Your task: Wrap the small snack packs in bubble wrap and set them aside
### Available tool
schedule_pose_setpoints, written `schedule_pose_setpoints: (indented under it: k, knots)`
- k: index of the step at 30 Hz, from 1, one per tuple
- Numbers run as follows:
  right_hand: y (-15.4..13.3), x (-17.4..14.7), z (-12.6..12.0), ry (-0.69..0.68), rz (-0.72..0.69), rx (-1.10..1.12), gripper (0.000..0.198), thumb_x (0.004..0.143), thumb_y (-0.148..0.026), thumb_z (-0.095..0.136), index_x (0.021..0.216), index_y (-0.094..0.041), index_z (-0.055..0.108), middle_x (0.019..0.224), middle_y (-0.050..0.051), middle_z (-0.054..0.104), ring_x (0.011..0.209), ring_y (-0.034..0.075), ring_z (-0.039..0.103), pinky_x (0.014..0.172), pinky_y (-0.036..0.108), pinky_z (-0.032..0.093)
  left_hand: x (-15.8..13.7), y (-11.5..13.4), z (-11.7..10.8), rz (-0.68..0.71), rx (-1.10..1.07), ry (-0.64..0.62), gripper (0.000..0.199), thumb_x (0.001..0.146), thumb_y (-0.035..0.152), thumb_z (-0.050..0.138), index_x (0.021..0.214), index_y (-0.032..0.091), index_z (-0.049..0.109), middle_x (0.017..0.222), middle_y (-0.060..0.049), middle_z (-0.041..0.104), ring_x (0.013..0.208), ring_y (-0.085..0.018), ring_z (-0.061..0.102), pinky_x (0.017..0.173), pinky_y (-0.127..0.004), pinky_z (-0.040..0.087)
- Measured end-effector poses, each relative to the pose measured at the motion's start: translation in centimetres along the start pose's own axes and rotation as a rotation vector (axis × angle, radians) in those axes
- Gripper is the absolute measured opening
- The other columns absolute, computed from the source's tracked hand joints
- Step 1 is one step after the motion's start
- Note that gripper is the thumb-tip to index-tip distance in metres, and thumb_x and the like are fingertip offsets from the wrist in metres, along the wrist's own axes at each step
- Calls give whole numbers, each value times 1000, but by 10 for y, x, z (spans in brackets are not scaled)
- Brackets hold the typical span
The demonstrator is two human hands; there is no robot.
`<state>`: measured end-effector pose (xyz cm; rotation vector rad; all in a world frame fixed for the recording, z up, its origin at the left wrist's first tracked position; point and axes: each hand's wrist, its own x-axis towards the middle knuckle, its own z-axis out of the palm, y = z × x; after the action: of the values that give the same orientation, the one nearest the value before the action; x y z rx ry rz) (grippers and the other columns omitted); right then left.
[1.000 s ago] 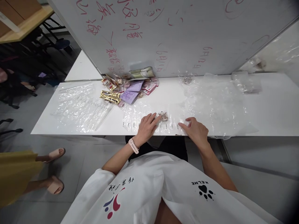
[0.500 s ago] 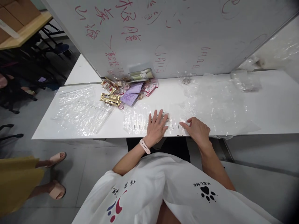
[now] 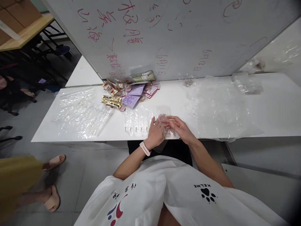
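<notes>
On the white table, a clear ribbed plastic bag [image 3: 136, 122] with a row of small black marks lies flat near the front edge. My left hand [image 3: 155, 135], wearing a pale pink wristband, rests on its right part; the fingers are spread and partly covered by plastic. My right hand [image 3: 179, 128] holds the bag's right end, folded back to the left over the left fingertips. Both hands nearly touch at this fold. A small dark thing shows by the left fingertips, too hidden to name.
Snack packets [image 3: 111, 101] and purple cards [image 3: 131, 100] are heaped at the back, against a whiteboard [image 3: 178, 40]. More clear plastic bags [image 3: 82, 113] lie left; a large plastic sheet [image 3: 223, 110] spreads right. Another person's sandalled foot [image 3: 53, 199] is on the floor at left.
My right hand has moved left, bringing the bag's right end over toward my left hand. My left hand stays nearly in place. The person at left has shifted slightly.
</notes>
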<state>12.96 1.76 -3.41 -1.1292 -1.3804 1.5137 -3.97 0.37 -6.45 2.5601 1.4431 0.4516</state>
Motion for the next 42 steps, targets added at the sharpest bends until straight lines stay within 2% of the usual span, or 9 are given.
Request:
schedule_pose_setpoints:
  k: [5,10,14,21,25,28,31,37,42]
  knots:
    - [24,3,17,56,-187,-240,44,91,-48,59,129,-25,62,124,8,67,101,20,63,94,40,53,-2,-6,1,-73,-226,32,67,95,22,37,155,-1,14,164,-28,11,155,-31,-4,125,-56,14]
    - [32,10,18,142,-355,-722,42,94,-34,56,136,-30,61,129,5,65,109,24,55,99,45,46,-7,-12,-6,-65,-458,93,87,91,15,38,156,12,-21,166,-19,-11,155,-29,-9,126,-57,10]
    - [32,14,16,76,-437,-999,37,98,-31,51,132,-32,64,140,1,60,115,28,47,96,47,38,-8,-19,-13,-83,-583,89,97,87,8,40,154,23,-28,164,-10,-24,154,-25,-11,127,-51,12]
    - [25,17,12,-60,-495,-1211,40,96,-22,50,131,-36,65,143,1,56,114,28,45,89,45,32,-21,-21,-26,-198,-476,235,87,90,15,48,159,27,-3,169,-10,-5,156,-27,0,124,-52,21]
    - [24,18,10,-78,-483,-1212,43,97,-20,47,133,-39,63,143,1,55,116,28,45,88,44,32,-62,-32,-40,-679,-108,626,64,93,31,53,151,15,31,160,-22,28,149,-36,25,117,-60,25]
    - [25,19,9,-91,-479,-1202,43,97,-20,47,132,-39,64,143,2,55,116,28,44,86,44,32,-87,-46,-49,-977,-44,596,59,86,43,62,134,11,52,120,-20,64,118,-37,55,103,-59,38]
    - [27,19,8,-88,-503,-1186,42,97,-21,47,131,-38,64,143,1,55,115,28,45,86,44,31,-86,-54,-63,-1065,-391,485,26,82,44,64,87,18,66,72,-3,63,79,-24,61,84,-42,48]
    - [25,17,10,-72,-535,-1185,41,97,-21,47,132,-37,63,142,2,56,115,28,43,88,45,32,-23,-27,-75,-684,-1360,592,27,78,40,73,74,18,58,80,0,66,79,-14,60,78,-26,47]
    - [25,19,7,-93,-475,-1164,32,96,-27,48,118,-25,71,127,11,63,113,32,43,86,47,36,16,-5,-42,-412,-1350,250,33,82,48,69,78,17,59,77,0,63,74,-13,58,76,-28,48]
